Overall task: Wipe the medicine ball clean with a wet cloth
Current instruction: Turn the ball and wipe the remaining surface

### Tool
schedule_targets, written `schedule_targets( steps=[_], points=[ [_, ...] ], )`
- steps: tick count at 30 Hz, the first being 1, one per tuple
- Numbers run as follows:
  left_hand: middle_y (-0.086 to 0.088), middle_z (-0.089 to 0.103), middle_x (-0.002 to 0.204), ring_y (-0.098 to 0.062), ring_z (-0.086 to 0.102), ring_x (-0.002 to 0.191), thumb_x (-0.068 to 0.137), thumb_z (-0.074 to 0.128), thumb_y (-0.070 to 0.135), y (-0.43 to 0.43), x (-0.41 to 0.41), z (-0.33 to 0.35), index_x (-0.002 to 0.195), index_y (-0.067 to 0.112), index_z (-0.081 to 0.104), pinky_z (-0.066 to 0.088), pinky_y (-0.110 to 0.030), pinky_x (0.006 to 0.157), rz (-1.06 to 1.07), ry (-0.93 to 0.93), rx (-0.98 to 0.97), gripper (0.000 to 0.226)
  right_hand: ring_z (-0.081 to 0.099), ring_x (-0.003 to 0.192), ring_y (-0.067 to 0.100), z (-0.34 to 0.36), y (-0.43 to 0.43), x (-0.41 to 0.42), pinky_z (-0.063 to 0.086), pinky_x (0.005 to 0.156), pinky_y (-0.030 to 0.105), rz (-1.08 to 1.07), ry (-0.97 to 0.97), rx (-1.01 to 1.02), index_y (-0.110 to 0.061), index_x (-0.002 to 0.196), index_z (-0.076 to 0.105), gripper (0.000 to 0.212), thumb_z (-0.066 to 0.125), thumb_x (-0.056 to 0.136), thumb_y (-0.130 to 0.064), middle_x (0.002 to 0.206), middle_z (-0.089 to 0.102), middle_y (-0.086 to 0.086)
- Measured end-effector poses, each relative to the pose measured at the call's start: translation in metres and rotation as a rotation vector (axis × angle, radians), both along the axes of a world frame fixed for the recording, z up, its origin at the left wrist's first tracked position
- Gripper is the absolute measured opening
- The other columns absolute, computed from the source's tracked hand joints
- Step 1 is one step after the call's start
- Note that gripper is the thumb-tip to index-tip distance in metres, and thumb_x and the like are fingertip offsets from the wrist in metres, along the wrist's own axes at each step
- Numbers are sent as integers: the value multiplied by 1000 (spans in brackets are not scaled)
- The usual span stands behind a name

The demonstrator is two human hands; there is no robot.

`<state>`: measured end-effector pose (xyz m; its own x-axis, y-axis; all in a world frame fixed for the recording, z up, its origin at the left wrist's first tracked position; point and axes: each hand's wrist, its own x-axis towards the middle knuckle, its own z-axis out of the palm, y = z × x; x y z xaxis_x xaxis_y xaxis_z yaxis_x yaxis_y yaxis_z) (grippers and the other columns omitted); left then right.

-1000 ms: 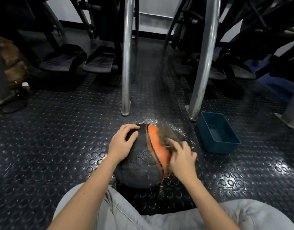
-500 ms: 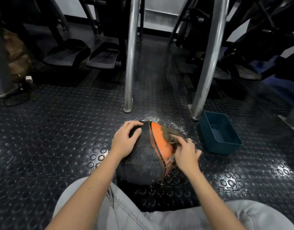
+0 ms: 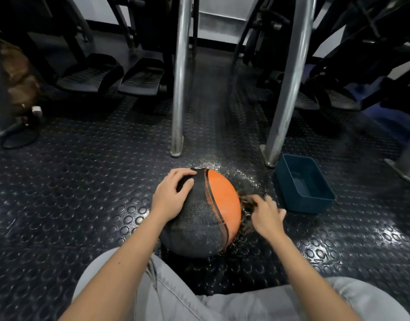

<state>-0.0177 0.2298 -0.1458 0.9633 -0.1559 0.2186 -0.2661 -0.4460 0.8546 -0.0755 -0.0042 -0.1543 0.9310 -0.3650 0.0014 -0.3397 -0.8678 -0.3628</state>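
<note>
A black and orange medicine ball (image 3: 206, 216) lies on the studded rubber floor between my knees. My left hand (image 3: 170, 196) rests on its black upper left side, fingers spread over the top. My right hand (image 3: 266, 215) grips a dark wet cloth (image 3: 245, 202) and presses it against the ball's lower right side, beside the orange panel. Most of the cloth is hidden behind the ball and my fingers. Water drops glisten on the floor around the ball.
A dark teal plastic tub (image 3: 303, 184) sits on the floor just right of the ball. Two steel machine legs (image 3: 179, 89) (image 3: 285, 93) stand behind the ball. Black foot pedals (image 3: 116, 75) lie at the back left. My grey trouser legs (image 3: 199, 297) fill the bottom.
My right hand has slid the cloth from the top of the orange panel down round the ball's right side. The left hand has stayed on the black side.
</note>
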Motion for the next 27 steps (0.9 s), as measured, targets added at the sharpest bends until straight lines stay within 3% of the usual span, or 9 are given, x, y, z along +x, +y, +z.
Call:
schedule_targets(
  steps=[5,7,8,13,17,19,21,23,27],
  points=[
    [28,50,114,3,47,107,95,50,34,1,2,-2,101,48,54,34,-26,84,14,-9,-35,16,37,105,14,41,31,10,20,91,34,132,-430,139,-28,132,49,52,38,90,1,108,42,-2],
    [31,49,111,4,47,107,93,50,38,1,1,-2,100,49,53,34,-24,83,8,-9,-40,14,34,103,12,35,50,5,17,87,31,271,-466,65,-31,133,49,57,40,88,3,109,41,-3],
    [33,48,111,5,46,106,91,48,41,1,1,-2,99,51,53,34,-23,82,5,-7,-45,14,35,106,12,24,50,3,16,88,31,298,-416,52,-32,133,49,58,40,88,3,111,42,-3],
    [28,49,116,1,47,107,96,50,31,0,1,0,102,47,54,34,-25,82,-3,-1,-23,17,36,121,24,-16,-8,-10,24,100,44,-33,155,-4,-30,138,43,54,38,90,-5,123,44,4],
    [23,52,115,0,48,109,88,46,42,2,5,-2,101,47,55,36,-27,89,5,-34,-55,17,39,116,20,22,12,3,22,100,42,-60,-251,151,-26,140,40,52,38,94,-2,121,46,3],
    [22,52,114,0,48,110,84,44,45,0,5,-4,101,46,56,36,-26,91,-4,-35,-51,20,36,104,13,43,36,7,20,91,34,76,-481,182,-27,139,41,56,38,91,1,111,43,-3],
    [24,52,113,1,48,109,81,42,53,1,4,-6,100,47,55,36,-25,91,-2,-54,-55,24,35,95,13,37,57,3,21,82,31,274,-569,66,-25,136,45,56,38,86,-2,105,46,0],
    [28,52,110,5,48,108,79,41,56,1,3,-6,99,51,55,36,-24,90,-2,-51,-68,24,38,94,20,6,52,-8,29,79,36,330,-518,-87,-18,132,50,52,39,83,-10,104,52,11],
    [32,50,111,5,47,107,87,46,43,1,4,-4,101,49,56,36,-25,87,2,-34,-53,18,38,113,28,-14,3,-21,28,90,39,-18,-94,-100,-16,140,43,53,42,89,-1,121,44,11]
  ],
)
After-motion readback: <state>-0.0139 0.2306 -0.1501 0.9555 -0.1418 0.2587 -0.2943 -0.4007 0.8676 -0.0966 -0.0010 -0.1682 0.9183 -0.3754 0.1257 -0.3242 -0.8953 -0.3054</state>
